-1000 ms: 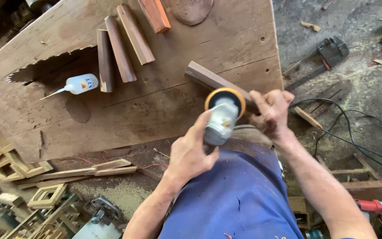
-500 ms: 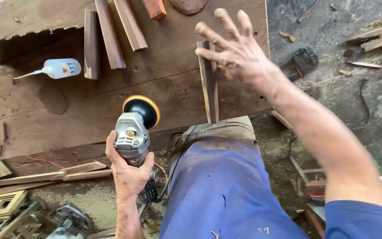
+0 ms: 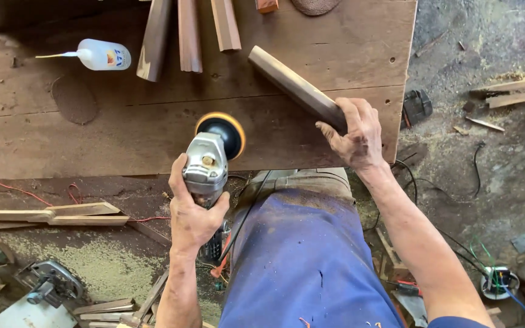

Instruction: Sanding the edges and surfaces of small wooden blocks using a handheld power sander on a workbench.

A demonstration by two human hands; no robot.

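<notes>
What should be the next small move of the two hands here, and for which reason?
Probably the left hand should swing the grinder toward the wood strip. Its orange-rimmed disc hangs apart from the strip, over the bare workbench, while the right hand already grips the strip's near end, angled on the bench.

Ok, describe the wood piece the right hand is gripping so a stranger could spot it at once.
Start at the big wooden board used as a bench. Near its right edge, the right hand grips one dark wooden stick by its lower end. Unlike the three sticks lying at the top, it slants alone towards the upper left.
</notes>
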